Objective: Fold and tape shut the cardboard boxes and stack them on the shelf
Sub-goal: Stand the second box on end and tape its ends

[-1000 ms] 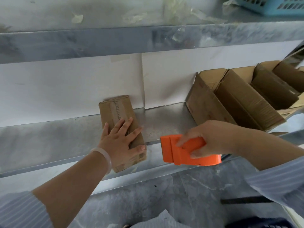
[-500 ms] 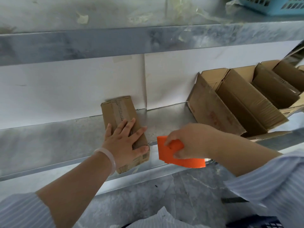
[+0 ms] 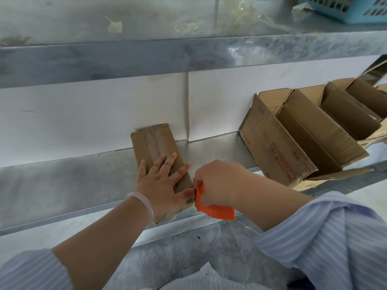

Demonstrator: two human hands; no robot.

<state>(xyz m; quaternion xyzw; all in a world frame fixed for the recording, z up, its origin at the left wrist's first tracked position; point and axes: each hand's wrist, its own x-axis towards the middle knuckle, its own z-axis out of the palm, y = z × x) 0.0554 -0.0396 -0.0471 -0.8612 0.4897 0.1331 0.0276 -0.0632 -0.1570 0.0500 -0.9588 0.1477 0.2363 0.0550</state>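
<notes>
Nearest the lens: reaches in from lower left with a bare forearm, striped sleeve (image 3: 25,271) pushed back, pale bangle (image 3: 144,203) at the wrist. Lays left hand (image 3: 161,185) palm-down on small taped box (image 3: 156,144), fingers straight and spread, thumb out along the box's right near edge. Comes in from lower right with right hand (image 3: 219,183), fingers curled round orange tape dispenser (image 3: 217,212), gripping it. Sets the dispenser's left edge against the box's near right side, right by the left thumb tip. Hides most of the dispenser under the knuckles.

Has the box lying flat on middle metal shelf (image 3: 62,185), left of centre. Runs its long axis front to back, a bit skewed: near end at the shelf's front lip, far end up against white back panel (image 3: 62,122). Shows a tape strip down the top face, along that same axis.

Further right on the same shelf: holds a row of larger open cartons (image 3: 278,151), flaps up, leaning, well apart from the small box. Above, farthest: carries tape scraps (image 3: 115,27) and blue basket (image 3: 345,9) on upper shelf (image 3: 125,59).
</notes>
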